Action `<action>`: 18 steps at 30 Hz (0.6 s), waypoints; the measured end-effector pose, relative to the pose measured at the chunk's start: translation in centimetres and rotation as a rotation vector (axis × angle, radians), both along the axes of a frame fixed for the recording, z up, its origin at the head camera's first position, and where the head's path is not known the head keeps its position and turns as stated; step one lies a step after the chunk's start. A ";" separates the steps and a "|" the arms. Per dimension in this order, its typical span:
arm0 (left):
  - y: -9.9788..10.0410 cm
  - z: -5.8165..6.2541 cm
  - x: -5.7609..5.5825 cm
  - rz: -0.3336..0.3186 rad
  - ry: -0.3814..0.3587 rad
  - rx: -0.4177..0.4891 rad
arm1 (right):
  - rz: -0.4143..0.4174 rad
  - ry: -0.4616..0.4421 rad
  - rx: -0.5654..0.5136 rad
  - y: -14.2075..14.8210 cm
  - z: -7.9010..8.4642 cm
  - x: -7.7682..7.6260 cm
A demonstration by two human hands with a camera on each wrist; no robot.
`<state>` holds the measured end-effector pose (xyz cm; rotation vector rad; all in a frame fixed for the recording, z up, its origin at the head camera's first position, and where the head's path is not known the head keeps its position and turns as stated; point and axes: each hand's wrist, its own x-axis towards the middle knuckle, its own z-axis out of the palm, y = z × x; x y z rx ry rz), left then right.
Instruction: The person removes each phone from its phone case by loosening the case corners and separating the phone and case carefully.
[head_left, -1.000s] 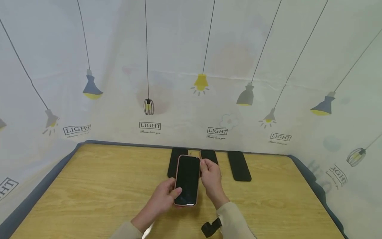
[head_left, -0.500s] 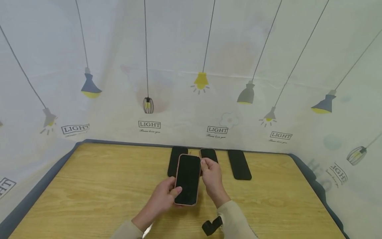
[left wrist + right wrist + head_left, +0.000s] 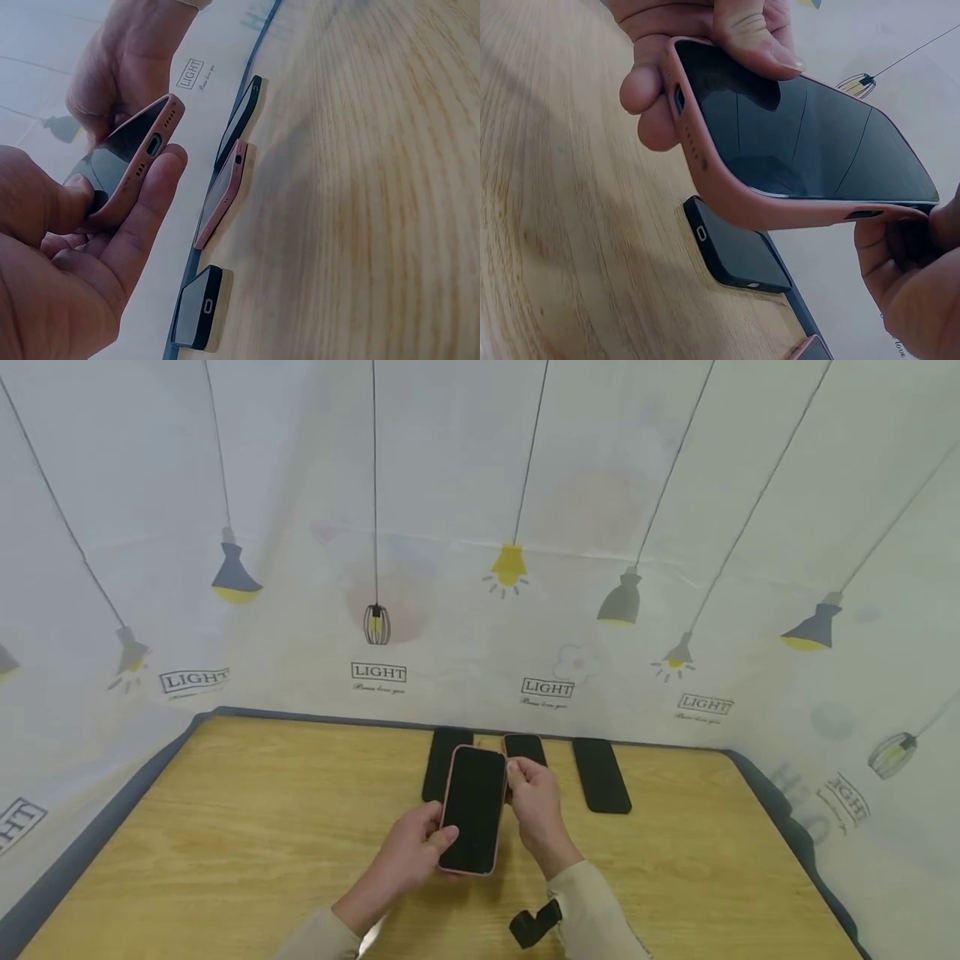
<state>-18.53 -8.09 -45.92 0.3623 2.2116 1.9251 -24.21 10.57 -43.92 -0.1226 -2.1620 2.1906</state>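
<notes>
A phone (image 3: 474, 802) in a pink case (image 3: 742, 215) is held up over the table, its dark screen facing up. My left hand (image 3: 405, 852) grips its lower left side, thumb on the screen and fingers beneath, as the left wrist view also shows. At the upper right edge my right hand (image 3: 536, 806) pinches the case rim with thumb and curled fingers. In the right wrist view a dark strip shows between rim and screen beside the right hand (image 3: 922, 292). The pads of those pinching fingers are mostly hidden.
Behind the held phone, a black-cased phone (image 3: 441, 760), a pink-cased phone (image 3: 525, 746) and another black-cased phone (image 3: 602, 777) lie in a row along the back edge of the wooden table (image 3: 247, 818). A lamp-printed curtain (image 3: 450, 485) rises behind. A black device (image 3: 534, 927) juts from the right wrist.
A bright glint at the held phone's lower edge, seen one second ago, is gone. Both hands keep their hold, and the phones in the back row stay put.
</notes>
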 end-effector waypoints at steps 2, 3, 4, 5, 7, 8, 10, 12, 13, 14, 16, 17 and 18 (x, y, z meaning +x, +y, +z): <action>-0.1 0.1 0.1 0.005 -0.002 -0.007 | 0.008 -0.007 -0.020 -0.1 -0.1 0.0; -0.2 0.1 0.2 0.006 -0.005 -0.012 | 0.013 -0.012 -0.032 -0.2 -0.1 0.0; -0.1 0.1 0.1 0.003 -0.004 -0.016 | 0.015 -0.014 -0.042 -0.2 -0.1 0.0; -0.1 0.1 0.1 0.002 -0.006 -0.017 | 0.017 -0.016 -0.052 -0.2 -0.1 0.0; 0.0 0.1 0.0 0.000 -0.009 -0.016 | 0.025 -0.020 -0.070 -0.1 -0.1 0.0; 0.0 0.1 0.0 -0.002 -0.007 -0.015 | 0.028 -0.024 -0.078 -0.1 -0.1 0.0; 0.1 0.1 0.1 -0.001 0.000 -0.020 | 0.032 -0.030 -0.095 -0.1 -0.1 0.0; 0.1 0.1 0.1 0.003 0.000 -0.019 | 0.040 -0.031 -0.111 -0.1 -0.1 0.0; 0.1 0.1 0.1 0.007 0.004 -0.018 | 0.047 -0.028 -0.119 -0.1 0.0 0.0; 0.0 0.2 0.2 0.016 0.014 -0.024 | 0.049 -0.025 -0.124 -0.1 0.0 -0.1; -0.1 0.3 0.2 0.027 0.024 -0.023 | 0.061 -0.016 -0.134 -0.1 0.2 -0.1; -0.1 0.3 0.1 0.034 0.024 -0.017 | 0.066 -0.010 -0.136 -0.1 0.2 -0.1; -0.1 0.4 0.1 0.045 0.033 -0.025 | 0.069 -0.004 -0.137 -0.1 0.3 0.0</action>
